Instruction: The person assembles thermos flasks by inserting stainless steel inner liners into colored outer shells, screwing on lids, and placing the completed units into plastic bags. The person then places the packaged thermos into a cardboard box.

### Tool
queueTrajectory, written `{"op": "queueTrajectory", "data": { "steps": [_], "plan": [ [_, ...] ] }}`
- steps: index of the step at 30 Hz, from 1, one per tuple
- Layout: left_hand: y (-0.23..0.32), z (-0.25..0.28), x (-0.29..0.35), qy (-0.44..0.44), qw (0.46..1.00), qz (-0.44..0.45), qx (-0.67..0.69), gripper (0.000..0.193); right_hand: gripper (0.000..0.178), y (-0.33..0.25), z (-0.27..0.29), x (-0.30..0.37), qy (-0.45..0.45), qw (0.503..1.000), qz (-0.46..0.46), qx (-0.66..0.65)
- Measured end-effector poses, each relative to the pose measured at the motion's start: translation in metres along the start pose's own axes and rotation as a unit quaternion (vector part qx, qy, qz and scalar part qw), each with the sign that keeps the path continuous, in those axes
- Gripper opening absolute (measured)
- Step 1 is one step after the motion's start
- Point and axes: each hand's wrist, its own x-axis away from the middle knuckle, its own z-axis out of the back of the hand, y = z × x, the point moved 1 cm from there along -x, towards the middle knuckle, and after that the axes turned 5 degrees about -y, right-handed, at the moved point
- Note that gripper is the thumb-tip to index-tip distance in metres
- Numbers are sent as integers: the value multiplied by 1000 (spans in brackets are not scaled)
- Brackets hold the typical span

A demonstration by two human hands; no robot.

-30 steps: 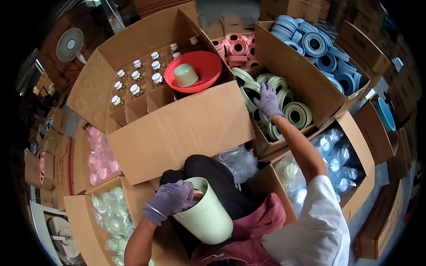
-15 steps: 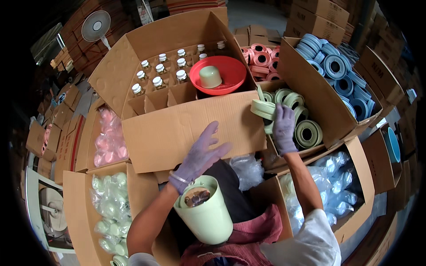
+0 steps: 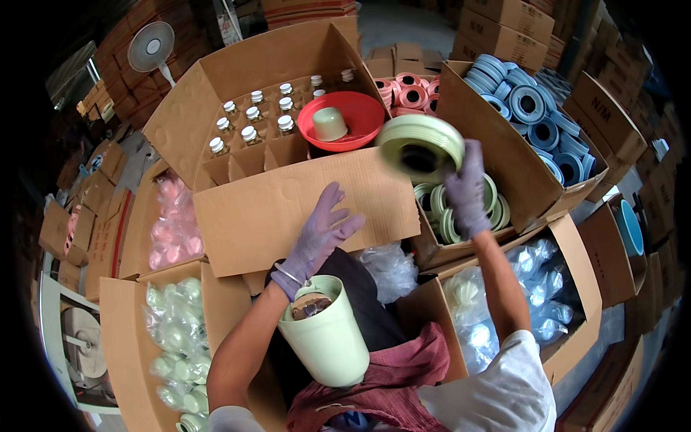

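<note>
- Right hand (image 3: 468, 191): fingers grasping pale green ring (image 3: 432, 129), held up by left edge of cardboard box (image 3: 461, 252) of like rings.
- Ring tilted, black-centred face down toward wearer; motion-blurred, right fingertips partly hidden.
- Left hand (image 3: 322, 237): fingers spread, grasping nothing.
- Green container (image 3: 327, 349) in lap, long axis leaning upper left, mouth up; contents unclear, rim partly behind left wrist.
- Clear room between hands over cardboard flap (image 3: 288, 216); red bowl (image 3: 367, 106) crowds ring's left.
</note>
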Motion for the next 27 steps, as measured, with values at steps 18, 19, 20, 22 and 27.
{"op": "queueTrajectory", "data": {
  "steps": [18,19,20,22,27],
  "plan": [
    [47,36,57,200,977,-45,57,35,71,-148,-104,35,-232,910,343,24],
    [54,36,57,182,978,-59,86,35,69,-143,-109,36,-218,912,346,34],
    [60,29,61,192,978,-60,-47,43,68,-134,-118,41,-204,914,348,45],
    [67,14,66,256,948,-108,-154,47,63,-144,-120,47,-194,945,255,-62],
    [72,18,73,253,942,-167,-141,49,46,-147,-130,54,-331,864,-118,-361]
  ]
}}
